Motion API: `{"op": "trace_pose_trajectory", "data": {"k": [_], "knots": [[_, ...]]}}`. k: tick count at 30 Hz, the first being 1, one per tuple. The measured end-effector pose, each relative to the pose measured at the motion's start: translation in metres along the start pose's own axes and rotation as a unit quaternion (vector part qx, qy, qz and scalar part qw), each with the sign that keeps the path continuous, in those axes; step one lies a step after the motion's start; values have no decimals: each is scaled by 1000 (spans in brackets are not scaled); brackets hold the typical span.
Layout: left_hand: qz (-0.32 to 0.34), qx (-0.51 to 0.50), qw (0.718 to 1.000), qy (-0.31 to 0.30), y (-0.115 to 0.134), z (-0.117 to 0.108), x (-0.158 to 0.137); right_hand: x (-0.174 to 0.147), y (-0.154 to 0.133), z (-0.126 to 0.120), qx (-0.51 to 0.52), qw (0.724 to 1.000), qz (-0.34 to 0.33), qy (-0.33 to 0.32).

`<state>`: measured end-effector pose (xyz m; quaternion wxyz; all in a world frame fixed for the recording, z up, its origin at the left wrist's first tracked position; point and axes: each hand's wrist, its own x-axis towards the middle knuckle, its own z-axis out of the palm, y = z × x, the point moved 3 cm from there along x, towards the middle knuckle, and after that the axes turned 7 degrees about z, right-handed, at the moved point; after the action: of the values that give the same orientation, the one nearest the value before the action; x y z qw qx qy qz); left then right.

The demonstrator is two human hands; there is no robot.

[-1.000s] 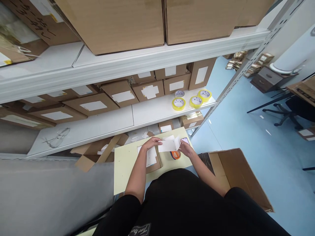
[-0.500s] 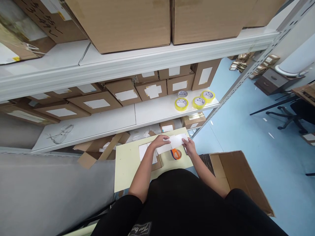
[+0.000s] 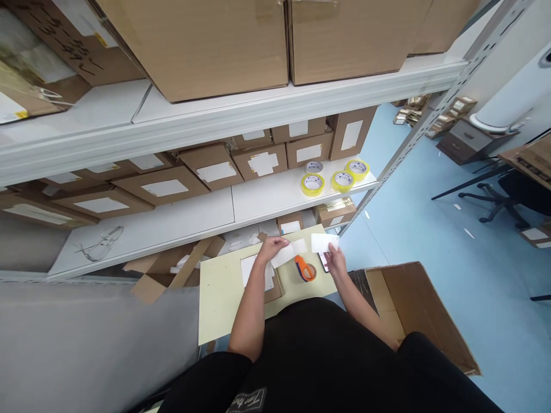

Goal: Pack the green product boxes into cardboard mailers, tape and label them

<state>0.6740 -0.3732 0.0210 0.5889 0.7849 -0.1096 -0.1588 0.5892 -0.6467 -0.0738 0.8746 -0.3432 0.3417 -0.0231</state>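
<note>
Over the pale yellow table (image 3: 219, 298), my left hand (image 3: 272, 250) pinches a strip of white labels (image 3: 289, 253). My right hand (image 3: 336, 259) grips a separate white label (image 3: 322, 242) between thumb and fingers, a short gap to the right of the strip. An orange and blue tape dispenser (image 3: 305, 269) lies on the table between the hands. Partly under my right hand rests a phone (image 3: 323, 261) with its screen lit. A small cardboard box (image 3: 274, 291) with white labels on top sits below my left forearm, which covers part of it.
Tape rolls (image 3: 343, 180) stand on the white shelf (image 3: 267, 192) beside several labelled cardboard boxes (image 3: 215, 170). Larger cartons (image 3: 224, 51) fill the shelf above. An open carton (image 3: 426, 310) is at the right, another open box (image 3: 172, 269) left of the table.
My hands have moved apart. The label in my right hand is now separate from the strip in my left, and more of the phone and tape dispenser shows.
</note>
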Motion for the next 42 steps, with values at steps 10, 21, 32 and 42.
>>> {"op": "trace_pose_trajectory", "data": {"k": [10, 21, 32, 42], "knots": [[66, -15, 995, 72, -4, 20, 40, -30, -12, 18, -60, 991, 34, -111], [48, -35, 987, 151, 16, 34, 27, -62, -6, 28, -140, 986, 16, -93], [-14, -108, 993, 55, 18, 50, -110, -102, -1, 79, -259, 941, -37, -213], [3, -190, 955, 226, 30, 16, -140, -142, 10, 91, -309, 908, 4, -283]]}}
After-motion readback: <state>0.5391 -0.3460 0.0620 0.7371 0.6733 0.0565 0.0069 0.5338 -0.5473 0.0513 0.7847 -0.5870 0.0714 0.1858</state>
